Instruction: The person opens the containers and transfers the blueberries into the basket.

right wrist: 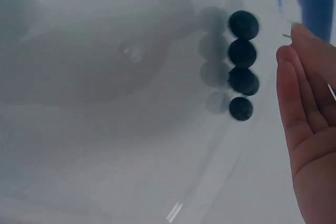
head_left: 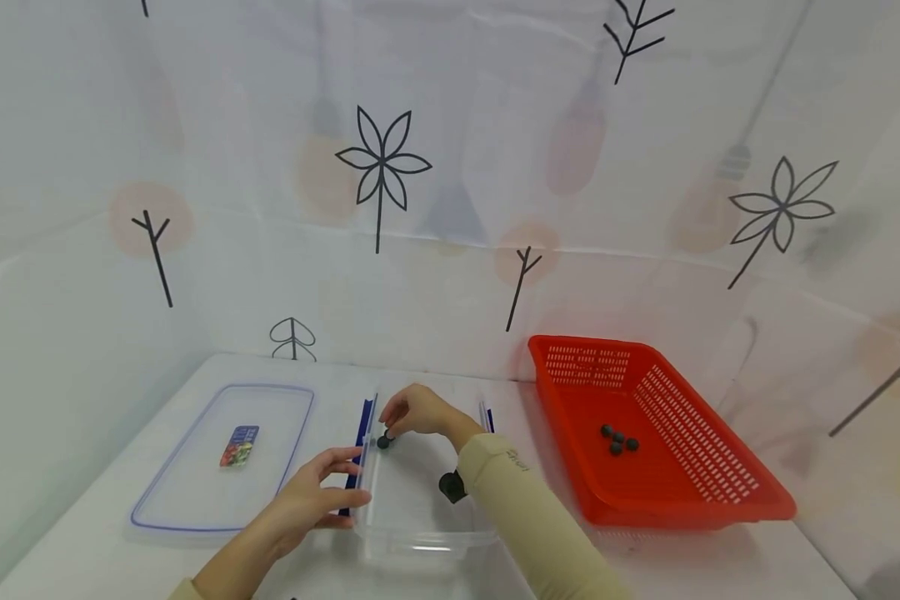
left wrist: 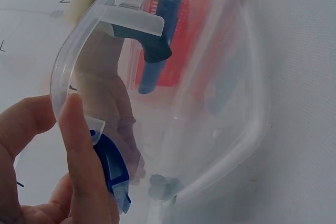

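Brace the clear box in the pinch of the left hand, and move the narrowed fingertips of the right hand (cannot tell if holding anything) gently, without nudging the dark balls just beside them.

Dark balls in clear box

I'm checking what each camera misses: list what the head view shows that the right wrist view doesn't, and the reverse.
Only the head view: the red basket, the clear lid with a label on it, and the left hand.

Only the right wrist view: a line of four dark balls, clearly countable.

Both: the right hand, part of the clear container and a blue clip.
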`<state>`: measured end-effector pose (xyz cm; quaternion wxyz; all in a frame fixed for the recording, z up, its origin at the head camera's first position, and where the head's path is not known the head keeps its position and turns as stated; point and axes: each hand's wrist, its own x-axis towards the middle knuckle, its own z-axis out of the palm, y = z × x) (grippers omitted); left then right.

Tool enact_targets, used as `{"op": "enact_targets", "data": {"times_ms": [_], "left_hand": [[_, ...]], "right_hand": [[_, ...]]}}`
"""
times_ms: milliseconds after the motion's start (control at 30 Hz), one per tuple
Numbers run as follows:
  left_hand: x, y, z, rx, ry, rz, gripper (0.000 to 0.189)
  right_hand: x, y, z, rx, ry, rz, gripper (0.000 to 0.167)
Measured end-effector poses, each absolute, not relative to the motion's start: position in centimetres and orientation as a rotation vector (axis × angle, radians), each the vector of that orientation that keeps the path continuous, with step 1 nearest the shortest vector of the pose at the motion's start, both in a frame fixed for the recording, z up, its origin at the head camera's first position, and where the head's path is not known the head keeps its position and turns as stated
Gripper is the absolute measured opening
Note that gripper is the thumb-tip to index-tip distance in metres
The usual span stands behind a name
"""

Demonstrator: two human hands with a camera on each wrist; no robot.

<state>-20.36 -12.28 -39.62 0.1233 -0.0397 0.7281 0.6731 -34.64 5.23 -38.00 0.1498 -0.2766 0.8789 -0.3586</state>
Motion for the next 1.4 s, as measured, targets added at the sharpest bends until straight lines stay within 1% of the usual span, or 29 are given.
{"op": "enact_targets", "data": {"times_ms": [200,433,600,800,933,1100,1400], "left_hand": [[-20.3,-12.3,-39.7,-0.113,2.121,1.966,0.065],[-20.2,-12.3,-39.6,-0.12,2.124,1.97,0.064],[-20.1,-12.4,-39.5,-0.116,2.12,1.978,0.065],[-20.2,-12.5,-39.4,-0.106,2.115,1.981,0.064],[-20.2,-12.5,-39.2,-0.099,2.114,1.978,0.063],[-20.3,-12.4,-39.4,-0.098,2.11,1.974,0.064],[-20.2,-12.4,-39.3,-0.134,2.143,1.952,0.065]], "right_hand": [[-34.4,4.8,-38.4,-0.771,2.558,-0.917,0.018],[-34.2,4.4,-38.9,-0.886,2.613,-0.735,0.02],[-34.0,4.2,-39.3,-0.909,2.598,-0.676,0.02],[-33.8,3.8,-39.3,-0.954,2.556,-0.61,0.015],[-33.7,3.9,-38.7,-0.977,2.528,-0.613,0.012],[-33.7,4.5,-37.7,-0.976,2.498,-0.709,0.012],[-32.9,5.6,-34.1,-0.97,2.48,-0.951,0.013]]}}
